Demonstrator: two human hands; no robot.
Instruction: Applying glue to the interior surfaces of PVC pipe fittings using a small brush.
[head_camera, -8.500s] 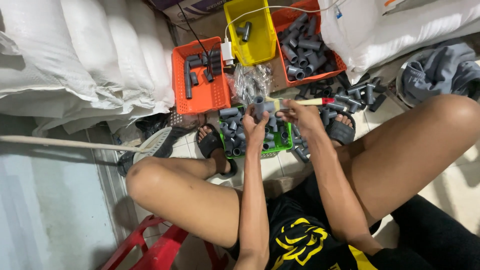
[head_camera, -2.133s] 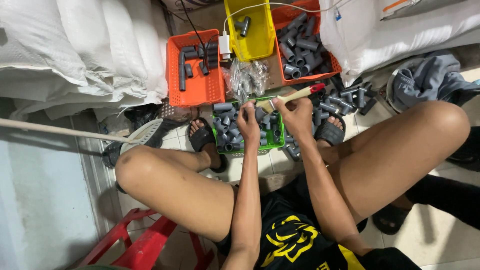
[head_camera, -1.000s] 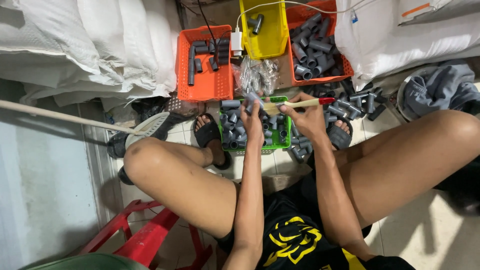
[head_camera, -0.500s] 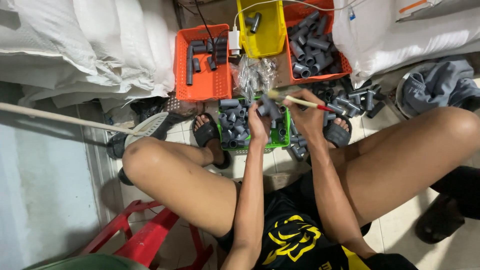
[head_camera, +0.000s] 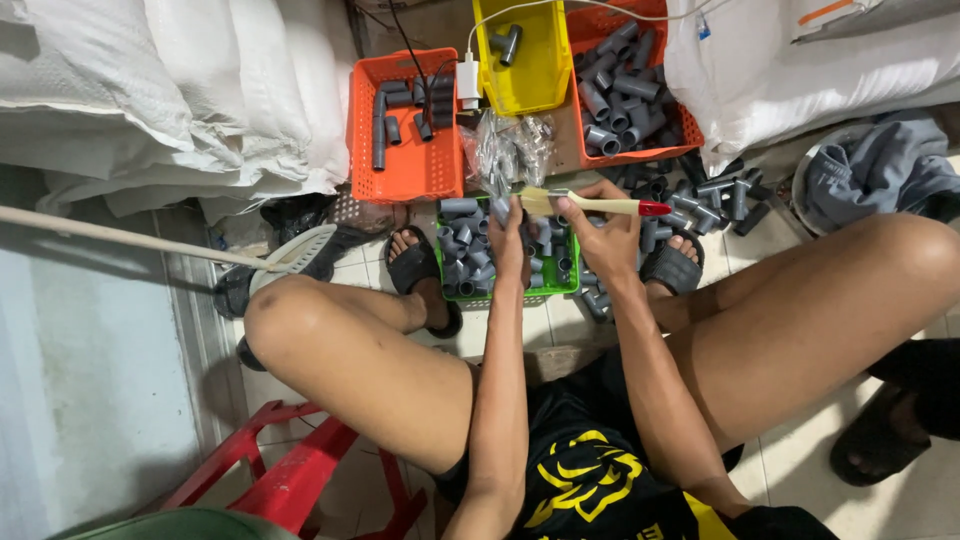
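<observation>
Fingers of the right hand (head_camera: 610, 235) pinched a brush (head_camera: 590, 205) level over the green basket (head_camera: 500, 290), bristles toward a grey fitting (head_camera: 503, 210) gripped by the left hand (head_camera: 510, 245) (seemingly steadied for brushing).

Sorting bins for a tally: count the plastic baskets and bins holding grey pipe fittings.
4: an orange basket at the left, a yellow bin in the middle, an orange basket at the right, and a green basket beneath both hands. More may lie out of view.
</observation>
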